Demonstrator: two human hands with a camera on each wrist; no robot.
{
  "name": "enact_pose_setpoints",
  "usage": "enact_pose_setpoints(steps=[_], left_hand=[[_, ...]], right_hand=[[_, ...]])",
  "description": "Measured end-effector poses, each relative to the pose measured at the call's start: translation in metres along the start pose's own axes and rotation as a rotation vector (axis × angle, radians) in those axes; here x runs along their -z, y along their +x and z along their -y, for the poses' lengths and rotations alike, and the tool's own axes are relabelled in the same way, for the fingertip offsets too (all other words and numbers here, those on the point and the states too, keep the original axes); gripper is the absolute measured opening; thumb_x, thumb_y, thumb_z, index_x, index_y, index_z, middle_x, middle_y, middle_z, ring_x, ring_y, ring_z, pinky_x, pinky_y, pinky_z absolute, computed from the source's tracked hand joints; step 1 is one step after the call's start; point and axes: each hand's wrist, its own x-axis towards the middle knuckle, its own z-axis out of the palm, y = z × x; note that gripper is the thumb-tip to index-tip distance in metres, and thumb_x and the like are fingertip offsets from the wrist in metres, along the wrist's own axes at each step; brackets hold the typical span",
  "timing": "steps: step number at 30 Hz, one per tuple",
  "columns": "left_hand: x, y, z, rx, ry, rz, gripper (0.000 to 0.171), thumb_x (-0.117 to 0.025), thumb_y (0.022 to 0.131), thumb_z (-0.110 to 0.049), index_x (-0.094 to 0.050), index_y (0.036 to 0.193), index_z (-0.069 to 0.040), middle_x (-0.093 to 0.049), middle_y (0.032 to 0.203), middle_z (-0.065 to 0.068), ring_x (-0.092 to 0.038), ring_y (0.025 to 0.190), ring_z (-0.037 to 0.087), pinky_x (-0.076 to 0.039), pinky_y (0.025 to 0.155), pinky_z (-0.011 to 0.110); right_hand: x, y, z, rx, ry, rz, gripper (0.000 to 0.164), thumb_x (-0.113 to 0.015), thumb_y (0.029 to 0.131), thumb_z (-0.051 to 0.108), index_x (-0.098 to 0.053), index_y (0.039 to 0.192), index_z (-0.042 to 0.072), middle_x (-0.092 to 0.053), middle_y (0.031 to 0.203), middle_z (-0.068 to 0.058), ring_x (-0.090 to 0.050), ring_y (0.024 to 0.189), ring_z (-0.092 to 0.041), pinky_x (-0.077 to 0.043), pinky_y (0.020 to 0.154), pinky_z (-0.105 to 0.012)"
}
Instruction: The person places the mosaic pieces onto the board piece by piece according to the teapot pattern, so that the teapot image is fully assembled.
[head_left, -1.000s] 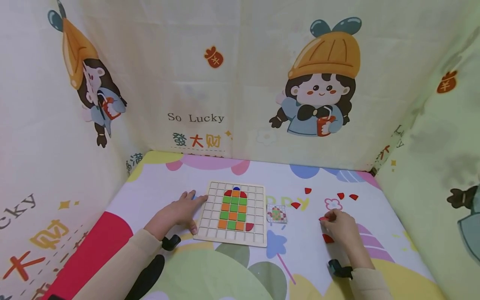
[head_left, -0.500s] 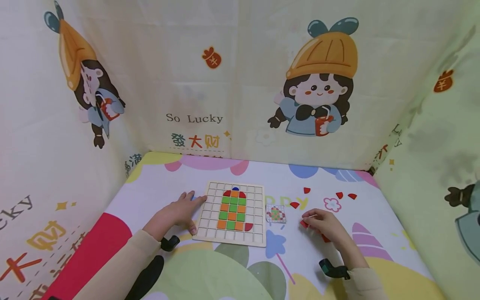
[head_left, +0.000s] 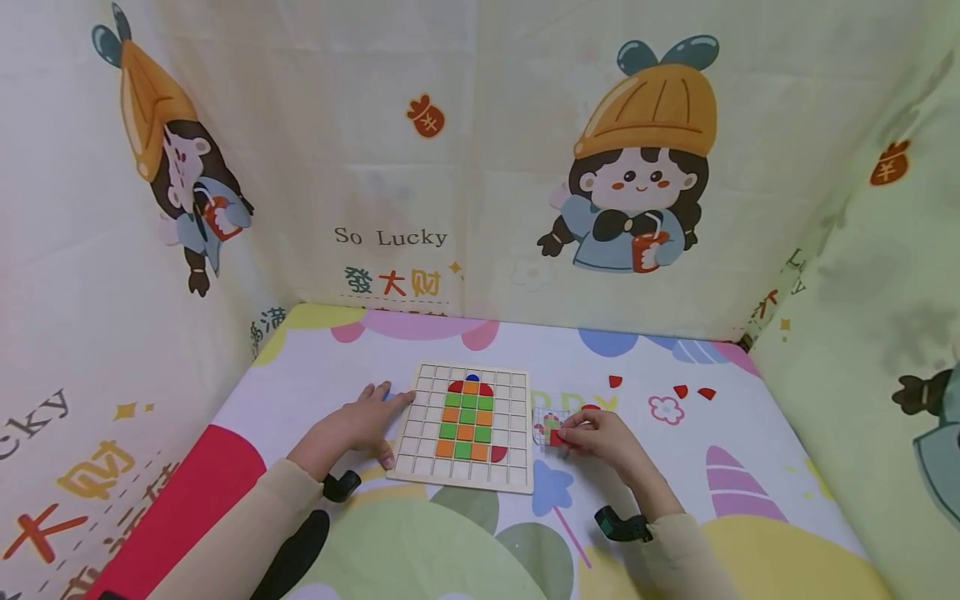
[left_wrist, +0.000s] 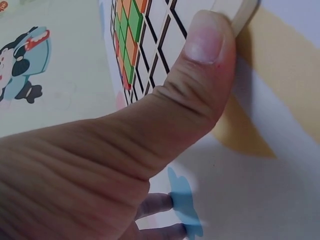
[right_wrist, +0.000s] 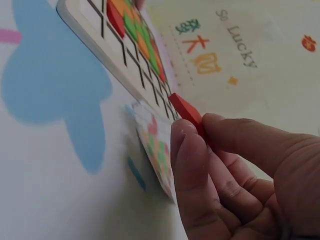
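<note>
A pale wooden grid board (head_left: 517,454) lies on the table with green, orange, red and blue tiles set in its middle columns. My left hand (head_left: 358,429) rests at its left edge, fingers spread; in the left wrist view the thumb (left_wrist: 200,65) lies on the board's border. Between thumb and fingers my right hand (head_left: 603,437) pinches a red tile (right_wrist: 187,112), to the right of the board. Below that hand is a small pattern card (head_left: 541,427), partly covered in the head view by the tile and fingers.
Loose red tiles (head_left: 615,382) lie at the back right, with another red tile (head_left: 590,407) partly hidden behind my right hand. A patterned cloth covers the table (head_left: 375,533), and printed curtains (head_left: 495,167) stand around its back and sides.
From among the loose tiles on the right, my right hand has carried a red tile leftward to over the pattern card. My left hand has stayed at the board's edge.
</note>
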Motion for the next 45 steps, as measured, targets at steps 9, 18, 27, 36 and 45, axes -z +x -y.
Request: enact_pose_setpoints(steps=[9,18,27,36,45], left_hand=[[-0.001,0.002,-0.001,-0.028,0.004,-0.012,0.12,-0.098,0.06,-0.038,-0.035,0.161,-0.02,-0.022,0.166,0.029,-0.019,0.151,0.058,-0.033,0.107,0.08],[-0.003,0.003,0.001,-0.027,-0.008,-0.012,0.121,-0.099,0.06,-0.038,-0.036,0.161,-0.02,-0.022,0.167,0.029,-0.018,0.151,0.058,-0.031,0.107,0.081],[-0.004,0.003,0.001,-0.028,0.011,-0.012,0.122,-0.099,0.06,-0.038,-0.035,0.161,-0.019,-0.023,0.166,0.029,-0.018,0.151,0.058,-0.032,0.106,0.082],[-0.002,0.003,0.0,-0.025,0.005,-0.007,0.121,-0.1,0.06,-0.036,-0.036,0.161,-0.017,-0.023,0.166,0.031,-0.019,0.151,0.059,-0.031,0.106,0.082],[0.0,0.0,0.001,-0.022,-0.001,-0.005,0.121,-0.1,0.06,-0.035,-0.037,0.161,-0.017,-0.022,0.166,0.03,-0.018,0.15,0.06,-0.031,0.105,0.083]], right_hand=[[-0.036,0.012,0.011,-0.003,-0.049,-0.034,0.019,-0.082,0.091,0.023,-0.073,0.096,0.007,-0.073,0.079,-0.004,-0.067,0.065,-0.015,-0.052,0.062,-0.023],[-0.053,0.013,0.015,0.078,-0.129,-0.053,0.016,-0.083,0.089,0.018,-0.072,0.09,0.006,-0.069,0.069,-0.004,-0.066,0.058,-0.015,-0.054,0.059,-0.023],[-0.061,0.013,0.019,0.107,-0.189,-0.083,0.018,-0.084,0.088,0.016,-0.069,0.083,0.008,-0.067,0.063,-0.001,-0.063,0.054,-0.012,-0.05,0.053,-0.024],[-0.059,0.008,0.022,0.102,-0.197,-0.083,0.011,-0.077,0.094,0.016,-0.07,0.089,0.009,-0.067,0.069,-0.002,-0.062,0.06,-0.015,-0.053,0.057,-0.026],[-0.056,0.009,0.023,0.14,-0.286,-0.1,0.003,-0.08,0.091,0.012,-0.078,0.093,0.012,-0.068,0.079,0.0,-0.059,0.065,-0.015,-0.052,0.057,-0.026]])
